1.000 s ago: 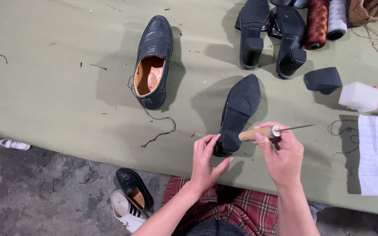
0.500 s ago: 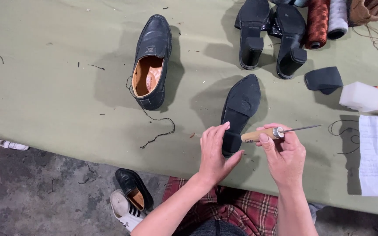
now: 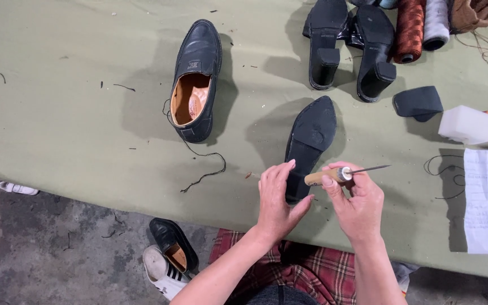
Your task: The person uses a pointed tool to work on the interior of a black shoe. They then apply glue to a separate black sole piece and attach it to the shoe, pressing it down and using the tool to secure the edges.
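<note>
Right hand is wrapped around a wooden-handled awl, metal tip pointing right, fingers closed on the handle. Left hand sits open beside the handle's butt end, fingertips just at it, not clamping anything. The black shoe, sole up, lies on the green table right behind both hands. No thread in the awl that I can see, and a loose black thread trails from the other loafer, so stitching looks barely begun.

We see one head-worn view, looking steeply down at the green table, hands close at lower centre.
</note>
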